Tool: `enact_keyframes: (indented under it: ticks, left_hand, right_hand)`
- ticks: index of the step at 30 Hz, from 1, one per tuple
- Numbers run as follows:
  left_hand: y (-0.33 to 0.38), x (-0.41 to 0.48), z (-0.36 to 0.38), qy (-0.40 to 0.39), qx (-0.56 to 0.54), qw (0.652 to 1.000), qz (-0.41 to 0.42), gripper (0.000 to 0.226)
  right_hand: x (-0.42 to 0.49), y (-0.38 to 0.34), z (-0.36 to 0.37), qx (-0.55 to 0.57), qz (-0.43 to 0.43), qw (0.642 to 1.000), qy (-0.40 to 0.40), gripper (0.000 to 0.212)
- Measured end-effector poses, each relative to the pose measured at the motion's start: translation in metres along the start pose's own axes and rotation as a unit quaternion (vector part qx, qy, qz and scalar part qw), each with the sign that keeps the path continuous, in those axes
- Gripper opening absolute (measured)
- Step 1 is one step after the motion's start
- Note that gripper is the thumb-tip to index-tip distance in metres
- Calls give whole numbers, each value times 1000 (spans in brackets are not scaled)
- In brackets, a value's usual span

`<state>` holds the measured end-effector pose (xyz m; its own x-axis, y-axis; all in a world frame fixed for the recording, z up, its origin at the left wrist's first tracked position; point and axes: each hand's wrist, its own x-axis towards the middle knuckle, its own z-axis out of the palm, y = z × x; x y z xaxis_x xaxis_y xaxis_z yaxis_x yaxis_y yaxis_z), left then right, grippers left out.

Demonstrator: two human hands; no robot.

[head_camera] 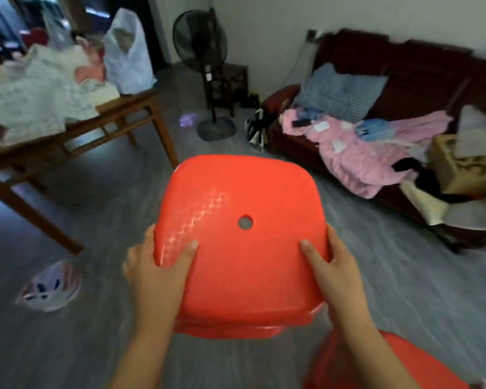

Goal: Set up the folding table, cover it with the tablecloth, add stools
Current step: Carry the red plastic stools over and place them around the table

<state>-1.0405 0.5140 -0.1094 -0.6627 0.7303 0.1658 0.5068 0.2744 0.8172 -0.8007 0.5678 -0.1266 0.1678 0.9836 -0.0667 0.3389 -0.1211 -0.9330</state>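
Red square plastic stool (242, 234), side edges clamped by left grip (155, 279) and right grip (337, 270); grey floor (110, 192) beyond both.

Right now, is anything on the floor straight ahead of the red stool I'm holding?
Nothing visible close ahead. The left hand and right hand grip the red stool; beyond it the floor runs open to the standing fan. The wooden table sits left, the sofa right.

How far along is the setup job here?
Done: no folding table or tablecloth shows, so nothing confirmable. In hand: left hand and right hand grip a red plastic stool by its seat edges. Left: placing it, plus the second red stool at lower right.
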Motion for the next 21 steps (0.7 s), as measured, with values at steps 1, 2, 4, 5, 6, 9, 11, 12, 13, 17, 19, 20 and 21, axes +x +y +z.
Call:
enact_keyframes:
  ticks: [1, 2, 4, 5, 6, 9, 11, 12, 13, 17, 19, 20, 21]
  left_hand:
    - [20, 10, 16, -10, -1, 1000, 24, 98]
    - [38, 20, 33, -21, 1, 999, 49, 96]
    - [74, 38, 68, -49, -6, 995, 87, 94]
    - [89, 46, 88, -68, -18, 992, 105, 93]
    - [103, 54, 109, -89, -31, 988, 122, 93]
    - [137, 81, 179, -161, -42, 971, 170, 93]
    - [158, 98, 229, -212, -37, 957, 194, 91]
    - [170, 107, 255, -237, -38, 949, 203, 91]
    - [181, 115, 281, -261, -39, 942, 209, 92]
    - [231, 137, 376, -355, -31, 909, 217, 105]
    - [258, 138, 419, -392, -32, 889, 235, 106]
    - [271, 137, 438, -412, -29, 875, 251, 106]
    - [284, 132, 456, -433, -24, 860, 270, 107]
  right_hand:
    - [15, -4, -14, 6, -4, 1000, 28, 65]
    - [28, -6, -27, 13, -4, 998, 56, 64]
    - [52, -7, -51, 37, 7, 993, 112, 63]
    - [63, -6, -61, 52, 15, 988, 143, 63]
    - [75, -2, -69, 65, 24, 982, 175, 63]
    - [110, 12, -90, 86, 50, 960, 262, 62]
    - [135, 22, -101, 85, 72, 942, 315, 61]
    - [149, 26, -107, 87, 82, 934, 337, 60]
    - [164, 30, -113, 86, 94, 927, 354, 60]
    - [221, 45, -137, 97, 153, 885, 430, 59]
    - [244, 52, -151, 116, 183, 859, 464, 58]
    - [251, 58, -159, 123, 194, 844, 485, 57]
    - [255, 62, -166, 133, 207, 827, 505, 57]
